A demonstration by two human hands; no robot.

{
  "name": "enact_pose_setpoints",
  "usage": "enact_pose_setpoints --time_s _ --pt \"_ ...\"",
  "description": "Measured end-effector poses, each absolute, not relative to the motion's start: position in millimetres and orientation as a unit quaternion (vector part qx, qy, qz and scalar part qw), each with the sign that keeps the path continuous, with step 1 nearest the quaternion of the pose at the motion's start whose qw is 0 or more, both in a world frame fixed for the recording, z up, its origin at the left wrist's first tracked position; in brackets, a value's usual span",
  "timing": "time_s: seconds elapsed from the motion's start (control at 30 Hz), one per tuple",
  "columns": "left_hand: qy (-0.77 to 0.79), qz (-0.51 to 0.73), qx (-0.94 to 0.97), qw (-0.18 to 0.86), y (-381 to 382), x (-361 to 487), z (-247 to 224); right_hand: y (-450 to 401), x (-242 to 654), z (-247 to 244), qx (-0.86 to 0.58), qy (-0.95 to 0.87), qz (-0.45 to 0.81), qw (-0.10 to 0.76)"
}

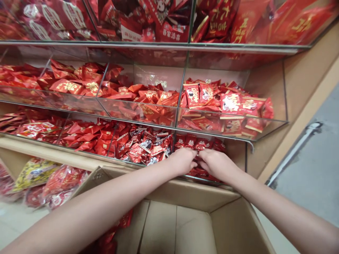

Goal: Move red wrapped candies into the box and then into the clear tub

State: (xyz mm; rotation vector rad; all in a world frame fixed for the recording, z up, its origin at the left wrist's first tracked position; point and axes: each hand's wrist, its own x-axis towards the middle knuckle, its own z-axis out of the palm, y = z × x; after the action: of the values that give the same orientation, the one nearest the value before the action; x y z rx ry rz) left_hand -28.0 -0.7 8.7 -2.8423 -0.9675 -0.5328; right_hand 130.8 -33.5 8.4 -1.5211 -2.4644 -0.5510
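Right around the left hand (184, 160) and right hand (215, 162), small red packets (200, 142) sit in a shelf bin (236, 151); both look curled, can't tell if they're gripping any. Open cardboard box (193, 193) just below, pale floor (16, 220) off to their left.

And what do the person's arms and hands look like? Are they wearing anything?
The ungloved left hand and ungloved right hand are bare. The smooth, sleeveless left forearm and sleeveless right forearm narrow toward the wrists, with no watch or bracelet visible. Some fingers are hidden, so I can't rule out rings.
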Motion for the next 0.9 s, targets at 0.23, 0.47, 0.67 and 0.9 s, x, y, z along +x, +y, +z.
enact_pose_setpoints --time_s 0.23,0.47,0.67,0.9 --pt "-0.345 -0.149 -0.924 0.065 -1 -20 16 -24 150 6 -0.518 -0.836 -0.129 0.125" --pt "-0.346 -0.100 -0.931 0.066 -4 -21 28 -29 155 11 -0.494 -0.855 -0.142 0.065" --pt "-0.341 -0.068 -0.934 0.084 -1 -12 24 -29 167 14 -0.514 -0.842 -0.151 0.067" --pt "-0.340 -0.046 -0.934 0.099 0 -6 22 -28 173 6 -0.486 -0.860 -0.128 0.083"
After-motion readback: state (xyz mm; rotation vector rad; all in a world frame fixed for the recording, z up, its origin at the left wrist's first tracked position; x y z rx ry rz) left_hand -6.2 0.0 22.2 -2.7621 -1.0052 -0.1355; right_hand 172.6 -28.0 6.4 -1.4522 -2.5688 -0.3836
